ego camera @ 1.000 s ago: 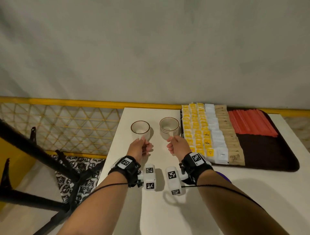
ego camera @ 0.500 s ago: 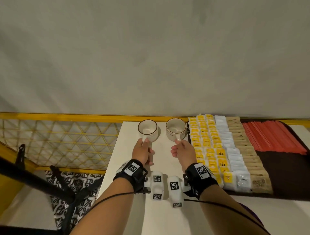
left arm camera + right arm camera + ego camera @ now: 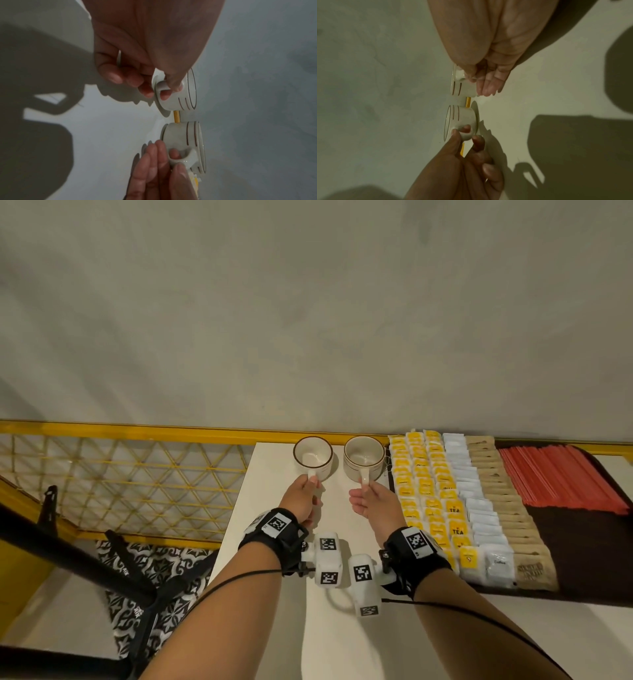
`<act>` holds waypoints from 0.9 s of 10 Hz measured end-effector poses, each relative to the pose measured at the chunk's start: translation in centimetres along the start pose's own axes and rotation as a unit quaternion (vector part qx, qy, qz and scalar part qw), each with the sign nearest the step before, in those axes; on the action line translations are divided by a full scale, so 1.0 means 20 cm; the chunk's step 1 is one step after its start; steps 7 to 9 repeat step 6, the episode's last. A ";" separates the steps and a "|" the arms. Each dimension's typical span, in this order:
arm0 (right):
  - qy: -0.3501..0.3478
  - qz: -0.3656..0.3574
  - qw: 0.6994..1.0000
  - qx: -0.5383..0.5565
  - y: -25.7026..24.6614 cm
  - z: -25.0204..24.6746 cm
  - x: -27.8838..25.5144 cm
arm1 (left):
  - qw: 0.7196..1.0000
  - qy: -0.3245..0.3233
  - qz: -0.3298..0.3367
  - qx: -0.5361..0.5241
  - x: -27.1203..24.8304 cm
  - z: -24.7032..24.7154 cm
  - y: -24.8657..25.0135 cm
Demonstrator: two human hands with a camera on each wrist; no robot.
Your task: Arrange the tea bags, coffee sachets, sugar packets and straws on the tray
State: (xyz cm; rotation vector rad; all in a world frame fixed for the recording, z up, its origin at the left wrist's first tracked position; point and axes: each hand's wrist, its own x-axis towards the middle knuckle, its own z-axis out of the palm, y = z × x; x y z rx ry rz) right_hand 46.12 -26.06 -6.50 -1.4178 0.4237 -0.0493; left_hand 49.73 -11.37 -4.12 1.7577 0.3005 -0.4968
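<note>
Hands: left hand (image 3: 301, 498) pinches left cup (image 3: 313, 457) by its handle, right hand (image 3: 373, 501) pinches right cup (image 3: 363, 457) likewise | cups: on table (image 3: 274, 542), beside tray (image 3: 589, 549) | tray: tea bags (image 3: 424, 484), coffee sachets (image 3: 479, 508), sugar packets (image 3: 507, 501), straws (image 3: 561, 477) lie in rows | progress: arrangement looks finished.

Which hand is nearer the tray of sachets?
Right. The right hand holds a cup's handle just beside the tray; the left hand holds the other cup, farther from the tray.
</note>
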 end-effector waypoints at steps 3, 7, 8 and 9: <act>-0.068 0.073 0.995 -0.025 -0.12 -0.01 -0.08 | 1.000 -0.024 -0.016 -0.009 -0.05 0.03 0.06; -0.086 0.077 0.993 0.026 -0.13 -0.11 -0.23 | 0.996 -0.018 -0.039 -0.074 -0.07 0.00 0.04; -0.086 0.077 0.993 0.026 -0.13 -0.11 -0.23 | 0.996 -0.018 -0.039 -0.074 -0.07 0.00 0.04; -0.086 0.077 0.993 0.026 -0.13 -0.11 -0.23 | 0.996 -0.018 -0.039 -0.074 -0.07 0.00 0.04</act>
